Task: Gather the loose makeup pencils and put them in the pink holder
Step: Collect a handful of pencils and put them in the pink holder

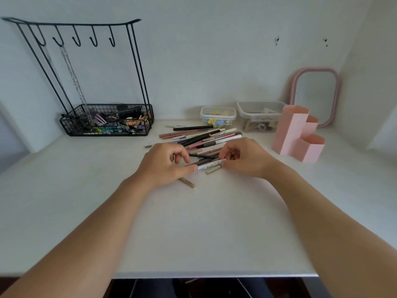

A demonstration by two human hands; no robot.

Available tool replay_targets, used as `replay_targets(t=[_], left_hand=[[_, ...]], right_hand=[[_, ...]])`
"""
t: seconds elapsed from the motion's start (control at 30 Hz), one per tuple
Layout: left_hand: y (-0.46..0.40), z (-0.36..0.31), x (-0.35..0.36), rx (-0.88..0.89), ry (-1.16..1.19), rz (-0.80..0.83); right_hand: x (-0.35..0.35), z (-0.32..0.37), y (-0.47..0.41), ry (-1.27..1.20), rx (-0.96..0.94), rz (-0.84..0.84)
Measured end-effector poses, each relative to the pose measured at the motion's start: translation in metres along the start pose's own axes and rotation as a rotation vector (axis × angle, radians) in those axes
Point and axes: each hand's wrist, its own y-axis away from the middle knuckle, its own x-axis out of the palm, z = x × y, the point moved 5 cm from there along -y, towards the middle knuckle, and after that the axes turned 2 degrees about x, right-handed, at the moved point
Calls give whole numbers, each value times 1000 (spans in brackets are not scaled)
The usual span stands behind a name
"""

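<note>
While busy with the gathering step, not yet at the putting-away step. Left hand (165, 162) curled, pinching the left end of a small bunch of pencils (204, 163) between thumb and fingers. Right hand (242, 158) curled too, pinching the right end of the same bunch. At the front of the bunch, a white pencil (207, 167) with the words SWEET MINT, plain to read between the two thumbs. Bunch low down, on or just above the table (193, 222); hard to tell which. Just behind the hands, a big pile of loose pencils (202, 136), lying every which way. Just beside the left wrist, one tan pencil (188, 182) on its own, and another tan one (213, 170) peeping out right under the white pencil. Over to the right and a little further back, well apart from both hands, the pink holder (298, 136), standing up with its open tops showing. No pencils to be seen sticking out of it. Next, probably: square up the bunch so the ends line up, grip it in one hand, lift it over to the right, tip it upright and drop it into one of the pink tubes. Careful with a loose hold, or some could slip and roll. After that, back for the pile and the tan strays.
</note>
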Motion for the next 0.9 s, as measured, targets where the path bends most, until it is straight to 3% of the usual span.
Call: replay_targets(t=[0.17,0.43,0.53,0.7,0.8,0.9], left_hand=[[2,-3,1,25,-53,26],[-1,-7,0,148,-79,-63],[-3,-15,-2,147,162,-156],[-3,-20,5,-40,609,-194],[-3,-22,10,-62,569,-125],[-4,-23,10,-60,641,-172]], right_hand=[[-1,3,4,15,-11,48],[1,2,1,-25,-19,60],[3,2,-1,-41,-22,48],[10,2,-2,-97,-40,9],[16,3,-2,-103,-41,-1],[10,4,-5,-150,-21,-43]])
